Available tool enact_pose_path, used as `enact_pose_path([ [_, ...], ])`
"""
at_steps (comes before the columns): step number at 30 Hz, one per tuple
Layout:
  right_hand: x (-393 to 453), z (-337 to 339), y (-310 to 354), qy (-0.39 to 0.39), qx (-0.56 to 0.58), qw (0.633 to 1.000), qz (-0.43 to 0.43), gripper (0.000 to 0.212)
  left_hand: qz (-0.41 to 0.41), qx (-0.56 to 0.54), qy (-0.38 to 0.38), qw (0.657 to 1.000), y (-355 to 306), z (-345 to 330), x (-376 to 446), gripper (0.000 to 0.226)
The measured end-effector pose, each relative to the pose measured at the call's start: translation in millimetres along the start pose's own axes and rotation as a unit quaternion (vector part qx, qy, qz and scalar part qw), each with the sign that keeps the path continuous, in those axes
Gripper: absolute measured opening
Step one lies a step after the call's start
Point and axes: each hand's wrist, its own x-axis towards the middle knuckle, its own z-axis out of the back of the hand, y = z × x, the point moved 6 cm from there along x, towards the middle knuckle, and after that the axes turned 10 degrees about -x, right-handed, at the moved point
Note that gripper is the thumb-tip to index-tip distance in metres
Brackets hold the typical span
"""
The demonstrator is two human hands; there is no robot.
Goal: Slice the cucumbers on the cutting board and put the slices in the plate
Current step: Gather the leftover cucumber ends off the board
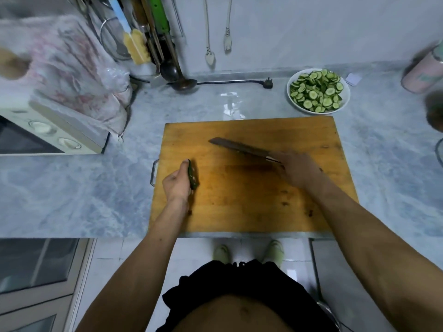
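A wooden cutting board (251,200) lies on the marble counter in front of me. My left hand (176,182) grips a short dark green cucumber piece (193,177) at the board's left edge. My right hand (297,171) holds the handle of a dark knife (239,148), whose blade points left over the middle of the board. A white plate (293,101) heaped with cucumber slices (317,91) stands just beyond the board's far right corner. No slices lie on the board.
A toaster oven (48,133) under a plastic bag sits at the left. Utensils and a ladle (177,77) hang at the back, beside a loose power plug (267,83). A jar (424,70) and dark containers stand at the far right.
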Motion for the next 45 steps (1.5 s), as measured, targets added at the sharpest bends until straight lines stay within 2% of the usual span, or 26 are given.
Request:
enact_pose_path([
  [2,-20.3,-5.9,-2.8,0.001,-0.010,0.999,0.042,0.038,0.013,-0.008,0.006,1.000,3.6,-5.7,0.1,0.045],
  [4,-38.6,-10.2,-13.7,-0.014,0.007,1.000,0.012,0.035,0.021,-0.006,0.011,1.000,6.0,-10.3,2.1,0.042],
  [6,-62.0,-10.7,-22.6,-0.090,0.092,0.988,-0.091,0.028,0.017,-0.004,0.008,1.000,6.0,-12.5,7.5,0.041],
  [8,-89.7,-13.2,-22.3,-0.159,0.173,0.948,-0.214,0.022,0.011,-0.008,0.005,1.000,5.4,-11.1,13.2,0.040],
  [11,-130.3,-24.6,-21.1,-0.151,0.198,0.896,-0.368,0.029,0.009,0.004,0.000,1.000,9.6,-14.4,16.2,0.040],
  [13,-144.8,-36.1,-19.8,-0.101,0.177,0.891,-0.405,0.031,0.010,0.004,0.000,1.000,11.4,-19.1,14.1,0.039],
  [16,-150.4,-45.5,-2.9,-0.046,0.134,0.904,-0.402,0.034,0.006,0.013,0.012,1.000,12.5,-28.0,13.7,0.040],
  [23,-108.6,-48.8,74.9,-0.031,0.178,0.940,-0.290,0.025,0.008,-0.002,0.042,0.999,15.5,-22.9,16.1,0.042],
  [25,-102.4,-38.6,78.3,-0.050,0.214,0.935,-0.279,0.025,0.016,-0.010,0.040,0.999,17.9,-14.9,17.3,0.040],
  [28,-108.3,-17.7,62.0,-0.124,0.241,0.913,-0.304,0.021,0.011,-0.006,0.018,1.000,15.4,1.1,22.9,0.039],
  [31,-116.6,-11.6,34.8,-0.145,0.231,0.899,-0.343,0.019,-0.057,0.081,-0.003,0.995,8.3,13.8,27.0,0.052],
  [33,-120.8,-21.3,14.8,-0.138,0.289,0.879,-0.353,0.028,-0.152,0.176,-0.006,0.973,1.2,17.2,27.4,0.055],
  [34,-123.7,-28.8,5.3,-0.135,0.348,0.856,-0.357,0.034,-0.196,0.216,-0.003,0.956,-1.1,17.5,28.0,0.054],
  [37,-133.5,-64.1,-10.5,-0.106,0.552,0.738,-0.373,0.041,-0.284,0.319,0.021,0.904,-3.5,11.5,33.1,0.045],
  [39,-137.3,-82.2,-12.0,-0.091,0.612,0.688,-0.379,0.042,-0.333,0.369,0.042,0.866,-3.1,0.9,35.2,0.050],
  [41,-135.2,-94.2,-9.3,-0.082,0.640,0.666,-0.374,0.041,-0.359,0.411,0.046,0.837,-0.9,-10.6,38.0,0.053],
  [42,-133.8,-98.4,-7.3,-0.076,0.643,0.667,-0.368,0.041,-0.362,0.426,0.044,0.828,1.2,-16.0,38.7,0.052],
  [45,-125.5,-100.7,-0.8,-0.057,0.623,0.705,-0.333,0.044,-0.370,0.443,0.042,0.816,3.3,-31.1,34.7,0.048],
])
